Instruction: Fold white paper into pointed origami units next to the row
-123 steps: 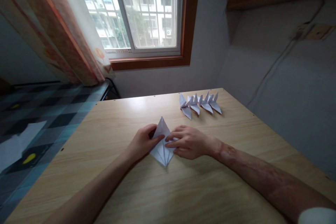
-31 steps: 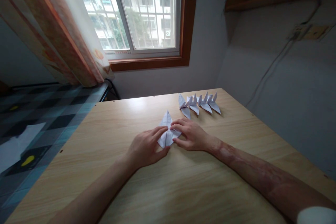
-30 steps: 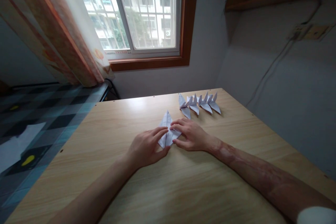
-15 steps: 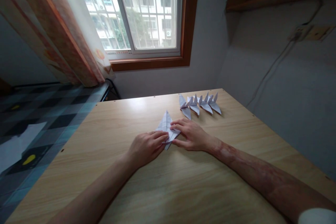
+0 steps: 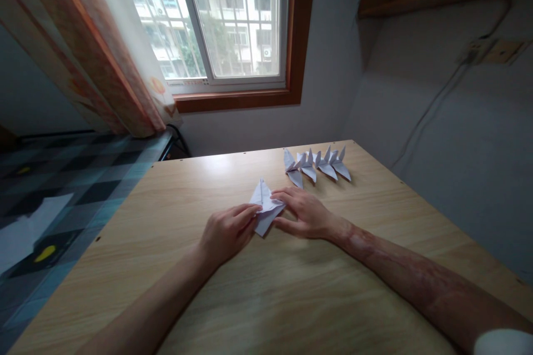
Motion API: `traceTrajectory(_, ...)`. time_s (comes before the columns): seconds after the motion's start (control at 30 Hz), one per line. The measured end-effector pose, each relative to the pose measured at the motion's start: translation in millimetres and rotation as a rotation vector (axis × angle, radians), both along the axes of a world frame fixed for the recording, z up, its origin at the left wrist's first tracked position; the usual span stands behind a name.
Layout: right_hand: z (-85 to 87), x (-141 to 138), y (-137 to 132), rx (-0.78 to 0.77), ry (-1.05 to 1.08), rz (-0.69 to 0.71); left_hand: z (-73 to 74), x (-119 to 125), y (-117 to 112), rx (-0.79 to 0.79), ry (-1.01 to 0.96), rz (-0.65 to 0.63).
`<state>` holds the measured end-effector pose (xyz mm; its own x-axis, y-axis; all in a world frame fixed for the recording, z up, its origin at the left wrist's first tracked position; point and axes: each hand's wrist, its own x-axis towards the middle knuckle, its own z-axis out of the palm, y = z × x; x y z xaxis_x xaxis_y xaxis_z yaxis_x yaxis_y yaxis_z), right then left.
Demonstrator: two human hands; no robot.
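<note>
A half-folded piece of white paper [image 5: 263,206] lies on the wooden table [image 5: 291,288], pointed at its far end. My left hand [image 5: 227,233] pinches its left flap between thumb and fingers. My right hand [image 5: 306,215] lies on the paper's right side, fingers stretched out and pressing it down. Both hands meet over the paper's near half, so that part is hidden.
A row of several finished white paper cranes [image 5: 317,165] stands at the table's far side, just beyond my right hand. A window [image 5: 225,22] with a curtain [image 5: 91,50] is behind the table. A wall [image 5: 449,122] runs along the right edge. A checked bed [image 5: 54,188] lies to the left.
Over four seconds the paper has been folded narrower and shifted slightly farther away. In the last half second my left fingers have drawn the left flap inward; my right hand has stayed put.
</note>
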<state>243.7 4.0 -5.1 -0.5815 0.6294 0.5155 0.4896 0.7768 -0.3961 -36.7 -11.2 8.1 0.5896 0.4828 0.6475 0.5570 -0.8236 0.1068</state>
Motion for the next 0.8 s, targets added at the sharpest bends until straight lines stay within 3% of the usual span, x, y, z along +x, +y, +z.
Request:
traceTrajectory(0.2,-0.6,-0.1,0.2,-0.014,0.01,-0.068,8.0,-1.6,-2.4,0.113,0.067,-0.036)
traceTrajectory(0.47,-6.4,0.2,4.1,0.005,0.014,-0.091,-0.5,-4.9,-2.4,0.112,-0.07,-0.045)
traceTrajectory(0.8,-3.2,0.0,3.9,0.027,0.052,-0.05,2.9,-1.5,-1.8,-0.043,-0.225,-0.01)
